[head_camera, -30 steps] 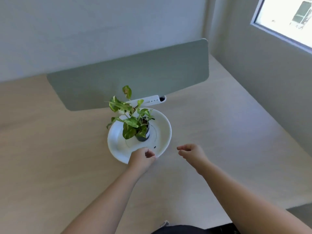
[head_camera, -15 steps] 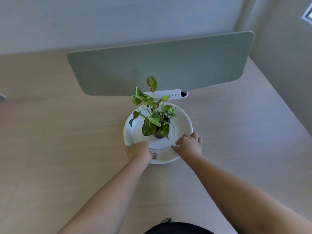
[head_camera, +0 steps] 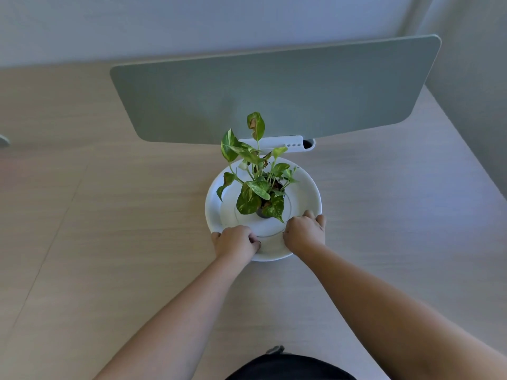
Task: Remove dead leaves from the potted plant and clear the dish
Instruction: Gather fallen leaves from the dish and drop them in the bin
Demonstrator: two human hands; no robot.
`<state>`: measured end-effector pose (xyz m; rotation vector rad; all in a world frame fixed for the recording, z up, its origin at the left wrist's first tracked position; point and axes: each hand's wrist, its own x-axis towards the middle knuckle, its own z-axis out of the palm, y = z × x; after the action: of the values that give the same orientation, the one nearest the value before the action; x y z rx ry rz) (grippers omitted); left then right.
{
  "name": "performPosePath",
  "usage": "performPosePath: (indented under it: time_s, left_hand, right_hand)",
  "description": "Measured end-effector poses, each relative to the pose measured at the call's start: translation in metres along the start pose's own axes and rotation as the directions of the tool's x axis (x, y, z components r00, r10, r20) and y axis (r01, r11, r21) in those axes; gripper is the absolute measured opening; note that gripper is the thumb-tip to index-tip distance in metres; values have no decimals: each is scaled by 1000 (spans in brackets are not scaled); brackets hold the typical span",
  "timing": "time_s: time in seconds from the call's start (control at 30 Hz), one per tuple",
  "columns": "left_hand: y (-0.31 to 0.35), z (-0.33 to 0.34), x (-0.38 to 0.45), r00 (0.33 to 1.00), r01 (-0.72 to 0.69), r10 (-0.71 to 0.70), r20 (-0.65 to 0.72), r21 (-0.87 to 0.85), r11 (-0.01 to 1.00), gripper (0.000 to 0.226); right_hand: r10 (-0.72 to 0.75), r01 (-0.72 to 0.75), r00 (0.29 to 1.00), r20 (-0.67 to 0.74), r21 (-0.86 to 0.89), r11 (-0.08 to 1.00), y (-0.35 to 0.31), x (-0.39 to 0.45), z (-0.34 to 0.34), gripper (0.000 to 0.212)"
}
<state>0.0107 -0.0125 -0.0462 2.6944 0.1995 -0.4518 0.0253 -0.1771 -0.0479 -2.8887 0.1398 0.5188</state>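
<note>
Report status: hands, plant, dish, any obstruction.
Left hand and right hand both grip the white dish near rim. Potted plant upright on dish, browned top leaf not yet removed. Nothing blocking.

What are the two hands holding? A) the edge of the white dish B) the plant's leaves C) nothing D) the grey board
A: the left hand and right hand both grip the near rim of the white dish under the potted plant.

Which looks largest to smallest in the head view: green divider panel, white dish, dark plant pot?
1. green divider panel
2. white dish
3. dark plant pot, mostly hidden by leaves

The panel sits farther back yet looks biggest, so the order is safe.
</note>
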Motion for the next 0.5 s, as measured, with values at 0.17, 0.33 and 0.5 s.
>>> performPosePath:
  time_s: [0.17, 0.33, 0.5]
  left_hand:
    - [8, -4, -14, 999, 34, -35, -7, -119, 992, 14]
    - [34, -6, -28, 998, 27, -13, 58, -243, 970, 14]
    - [86, 15, -42, 975, -50, 122, 184, -354, 934, 10]
  right_hand:
    - [33, -29, 999, -18, 205, 978, 9, 1, -1, 20]
    - [291, -106, 949, -118, 753, 650, 41, -23, -18, 12]
    - [489, -179, 871, 47, 957, 227, 95, -69, -12, 11]
